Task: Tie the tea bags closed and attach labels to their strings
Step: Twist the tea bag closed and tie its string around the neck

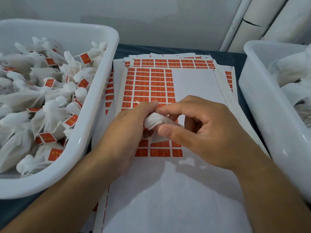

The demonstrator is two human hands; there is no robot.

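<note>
Head view: both my hands' fingers pinch the tea bag (155, 121) over the label sheet (193, 84); soft, light, flimsy. Best held at its gathered neck.

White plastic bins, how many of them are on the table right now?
2. One bin sits on the left, filled with tied, labelled tea bags; the other bin is on the right, partly cut off by the frame edge. More could lie outside the view.
</note>
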